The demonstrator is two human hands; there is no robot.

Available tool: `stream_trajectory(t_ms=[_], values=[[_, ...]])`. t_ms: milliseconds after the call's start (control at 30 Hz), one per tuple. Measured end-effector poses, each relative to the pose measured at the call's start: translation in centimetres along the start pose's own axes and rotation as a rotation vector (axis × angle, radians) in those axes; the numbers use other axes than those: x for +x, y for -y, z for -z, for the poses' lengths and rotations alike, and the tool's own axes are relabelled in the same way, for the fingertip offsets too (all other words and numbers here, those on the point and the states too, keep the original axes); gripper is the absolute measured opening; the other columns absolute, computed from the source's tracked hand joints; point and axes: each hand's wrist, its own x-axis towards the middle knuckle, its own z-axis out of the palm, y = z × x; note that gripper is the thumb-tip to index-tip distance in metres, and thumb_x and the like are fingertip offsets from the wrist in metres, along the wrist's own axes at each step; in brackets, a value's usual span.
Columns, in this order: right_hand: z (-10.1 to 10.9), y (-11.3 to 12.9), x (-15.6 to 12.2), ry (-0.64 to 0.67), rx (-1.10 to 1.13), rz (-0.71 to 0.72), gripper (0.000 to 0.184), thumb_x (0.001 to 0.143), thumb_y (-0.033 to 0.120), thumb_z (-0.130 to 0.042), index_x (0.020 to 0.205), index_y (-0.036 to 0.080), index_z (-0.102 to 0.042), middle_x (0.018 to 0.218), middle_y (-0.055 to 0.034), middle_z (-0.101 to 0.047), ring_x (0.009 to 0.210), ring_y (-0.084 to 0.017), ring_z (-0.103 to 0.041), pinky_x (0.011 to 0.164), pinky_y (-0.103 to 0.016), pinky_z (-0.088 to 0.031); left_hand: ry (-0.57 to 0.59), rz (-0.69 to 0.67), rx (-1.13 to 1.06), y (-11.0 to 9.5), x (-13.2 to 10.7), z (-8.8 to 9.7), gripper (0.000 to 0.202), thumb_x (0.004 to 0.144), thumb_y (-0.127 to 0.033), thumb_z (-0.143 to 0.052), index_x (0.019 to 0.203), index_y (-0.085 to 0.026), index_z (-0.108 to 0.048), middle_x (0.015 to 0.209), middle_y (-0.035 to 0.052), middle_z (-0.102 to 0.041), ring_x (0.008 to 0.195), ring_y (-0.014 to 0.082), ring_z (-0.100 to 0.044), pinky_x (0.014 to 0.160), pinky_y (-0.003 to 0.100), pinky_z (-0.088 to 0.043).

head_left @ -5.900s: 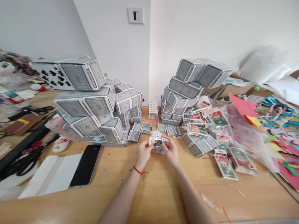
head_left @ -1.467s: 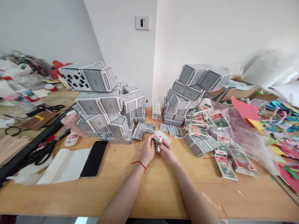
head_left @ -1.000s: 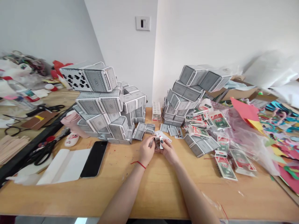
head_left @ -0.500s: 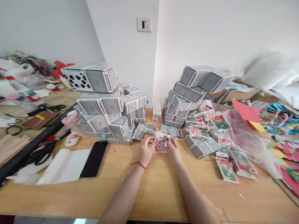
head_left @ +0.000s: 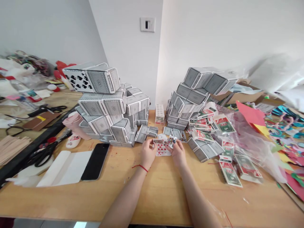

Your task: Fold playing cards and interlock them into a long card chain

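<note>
My left hand (head_left: pixel 148 152), with a red string at the wrist, is closed on a playing card (head_left: pixel 158 141) seen nearly edge-on. My right hand (head_left: pixel 177 152) pinches another playing card (head_left: pixel 171 141) with its face toward me. Below and between the hands, face-up red diamond cards (head_left: pixel 162 150) lie on the table. Just beyond them are small folded card blocks (head_left: pixel 142 134) and some flat grey-backed cards (head_left: pixel 174 132). Tall stacks of card-built blocks rise on both sides, the left stack (head_left: pixel 102 107) and the right stack (head_left: pixel 190 95).
Card boxes (head_left: pixel 229 172) and a folded card block (head_left: pixel 205 148) lie to the right, beside plastic wrap (head_left: pixel 256 142) and coloured paper (head_left: pixel 250 114). On the left are a black phone (head_left: pixel 95 162), white paper (head_left: pixel 68 167) and scissors (head_left: pixel 45 155). A clear box (head_left: pixel 160 114) stands by the wall.
The card in my left hand now shows more of its length, reaching rightward over the diamond cards. My right hand has shifted slightly right with its card. The stacks look the same.
</note>
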Motion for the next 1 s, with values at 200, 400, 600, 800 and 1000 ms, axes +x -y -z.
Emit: stream_trajectory(t_ms=[200,400,600,800,1000], values=[[0.2,0.2,0.2,-0.009,0.015,0.006,0.022,0.064,0.030,-0.068,0.083,0.025,-0.058,0.092,0.0014,-0.060,0.084,-0.017,-0.058,0.076,-0.041,-0.050,0.178,-0.083,-0.040,0.2,-0.4,-0.2,0.011,0.074,-0.022,-0.053,0.084,-0.017,-0.055,0.075,0.0027,-0.060,0.063,0.0110,-0.057,0.061,0.024,-0.047],[-0.1,0.4,0.1,0.037,-0.021,-0.030,0.025,0.063,0.031,-0.068,0.085,0.025,-0.059,0.094,-0.0009,-0.062,0.085,-0.020,-0.059,0.072,-0.037,-0.050,0.374,-0.212,-0.109,-0.6,-0.6,0.0,0.008,0.073,-0.022,-0.055,0.080,-0.019,-0.054,0.095,0.0068,-0.059,0.078,0.0146,-0.058,0.064,0.026,-0.049],[-0.5,0.3,-0.4,0.100,-0.126,-0.128,0.030,0.060,0.028,-0.071,0.088,0.023,-0.060,0.095,-0.0023,-0.061,0.078,-0.017,-0.059,0.062,-0.028,-0.050,0.469,-0.249,-0.138,-1.2,-0.6,0.3,0.010,0.070,-0.013,-0.053,0.064,-0.019,-0.049,0.115,0.0088,-0.052,0.098,0.0189,-0.054,0.076,0.031,-0.048],[-0.3,-0.1,-0.2,0.075,-0.206,-0.159,0.038,0.058,0.030,-0.072,0.093,0.023,-0.059,0.091,-0.0029,-0.062,0.075,-0.018,-0.059,0.060,-0.030,-0.051,0.468,-0.278,-0.106,-1.6,-0.4,0.7,0.013,0.066,-0.007,-0.053,0.061,-0.018,-0.048,0.115,0.0086,-0.051,0.097,0.0181,-0.054,0.075,0.030,-0.047],[-0.5,0.0,-0.4,0.108,-0.320,-0.198,0.046,0.057,0.034,-0.072,0.099,0.022,-0.059,0.094,-0.0045,-0.063,0.077,-0.019,-0.061,0.061,-0.031,-0.052,0.452,-0.299,-0.040,-1.7,-0.5,0.9,0.016,0.062,-0.006,-0.054,0.057,-0.019,-0.047,0.116,0.0058,-0.051,0.085,0.0161,-0.057,0.071,0.030,-0.047]])
